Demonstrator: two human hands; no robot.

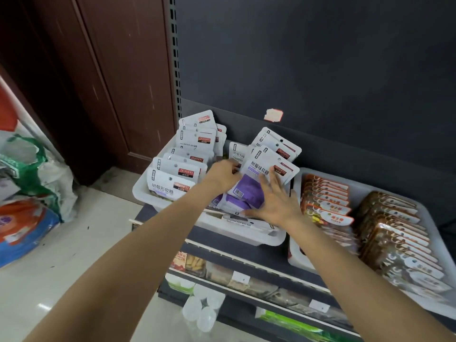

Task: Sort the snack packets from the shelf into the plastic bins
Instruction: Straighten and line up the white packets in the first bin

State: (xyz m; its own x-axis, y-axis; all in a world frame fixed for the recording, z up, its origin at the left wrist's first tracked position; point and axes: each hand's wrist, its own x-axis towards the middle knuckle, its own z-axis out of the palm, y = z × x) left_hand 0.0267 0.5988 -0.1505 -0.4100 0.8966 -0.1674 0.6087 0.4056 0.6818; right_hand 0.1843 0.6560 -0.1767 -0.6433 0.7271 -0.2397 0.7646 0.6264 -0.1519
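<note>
On the dark shelf, a white plastic bin at its left end serves as the landmark. Its left half holds a row of white snack packets standing upright one behind another, each with a red and black label. Its right half holds more white packets leaning back toward the dark back panel, and in front of them lie loose packets with purple lower halves, tilted and overlapping.

Both bare hands reach into the right half of this bin. The left hand is over the middle of the bin, its fingers curled onto the edge of a packet; whether they truly pinch it cannot be told, since the hand's back hides the grip. The right hand lies with its fingers spread and fairly straight, pressed flat on the purple packets and holding nothing closed.

Right of the white bin, touching it, stands a second bin filled with two rows of brown packets. Below the white bin run lower shelves with more goods and small price tags. Left of it are a brown wooden door and printed sacks on the pale floor.
</note>
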